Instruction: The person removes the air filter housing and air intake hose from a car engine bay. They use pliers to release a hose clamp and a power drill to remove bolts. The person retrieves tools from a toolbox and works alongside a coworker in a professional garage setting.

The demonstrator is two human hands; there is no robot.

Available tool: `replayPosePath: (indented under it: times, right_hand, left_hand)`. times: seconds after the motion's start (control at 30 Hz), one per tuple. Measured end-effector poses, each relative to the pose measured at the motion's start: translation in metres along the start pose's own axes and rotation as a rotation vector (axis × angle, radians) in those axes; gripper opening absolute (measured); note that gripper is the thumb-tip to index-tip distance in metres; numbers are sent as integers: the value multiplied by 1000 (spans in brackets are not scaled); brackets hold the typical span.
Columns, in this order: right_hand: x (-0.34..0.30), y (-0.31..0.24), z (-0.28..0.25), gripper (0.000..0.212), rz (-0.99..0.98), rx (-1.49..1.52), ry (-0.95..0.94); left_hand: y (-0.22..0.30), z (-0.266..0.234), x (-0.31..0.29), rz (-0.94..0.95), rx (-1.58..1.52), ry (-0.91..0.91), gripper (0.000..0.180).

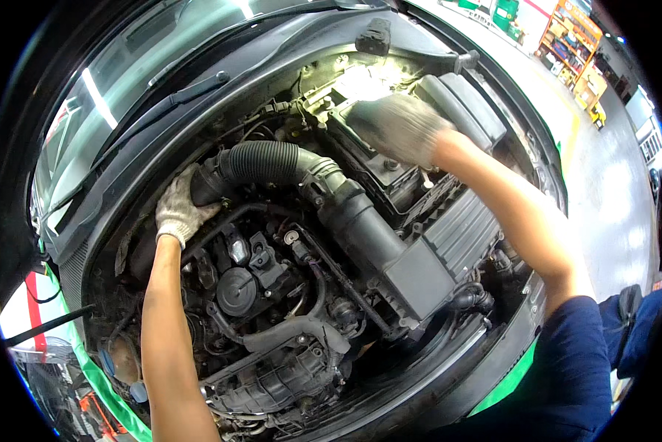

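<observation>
Plainly, setting: an open car engine bay (294, 295) fills the middle of the frame, seen from above; the windscreen (147, 66) curves across the upper left
Left hand: the left hand (178, 210), in a grey knit glove, sits left of centre; its fingers are curled around the left end of the ribbed black intake hose (265, 163), gripping it; the bare forearm rises from the lower edge of the frame
Right hand: the right hand (399, 129), also gloved, lies upper centre-right, blurred; palm down and spread over the black housing (379, 166) beside a bright patch of light; whether it grips anything I cannot tell; the arm runs down to a dark blue sleeve (574, 368) at lower right
Hose: it arcs from the left hand rightward, then joins a smooth black duct (357, 221) slanting down to the air filter box (438, 258) at centre right
Engine: a round black cap (237, 292) sits below the hose, centre-left; pipes and wiring crowd around it
Edges: a green strip (504, 383) follows the front lip of the car at the bottom; a grey workshop floor (611, 191) shows at right; orange shelving (574, 44) stands at upper right
</observation>
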State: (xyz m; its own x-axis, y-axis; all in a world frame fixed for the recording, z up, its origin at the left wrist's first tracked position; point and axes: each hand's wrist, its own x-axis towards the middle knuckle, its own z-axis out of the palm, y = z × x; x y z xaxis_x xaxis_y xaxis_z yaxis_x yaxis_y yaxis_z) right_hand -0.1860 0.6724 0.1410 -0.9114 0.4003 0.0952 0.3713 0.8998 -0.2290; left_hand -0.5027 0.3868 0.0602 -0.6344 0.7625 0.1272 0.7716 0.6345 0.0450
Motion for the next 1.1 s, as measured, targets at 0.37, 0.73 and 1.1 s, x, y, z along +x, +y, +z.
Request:
replayPosePath:
  times: [0.37, 0.73, 1.1]
  right_hand:
    - [-312, 28, 4, 35, 137, 311, 226]
    - [-383, 72, 72, 31, 206, 428, 150]
    - [-380, 81, 80, 22, 177, 404, 177]
  left_hand:
    - [-13, 11, 2, -65, -9, 9, 109]
    - [-2, 6, -2, -114, -99, -45, 108]
    - [67, -45, 1, -120, -183, -136, 62]
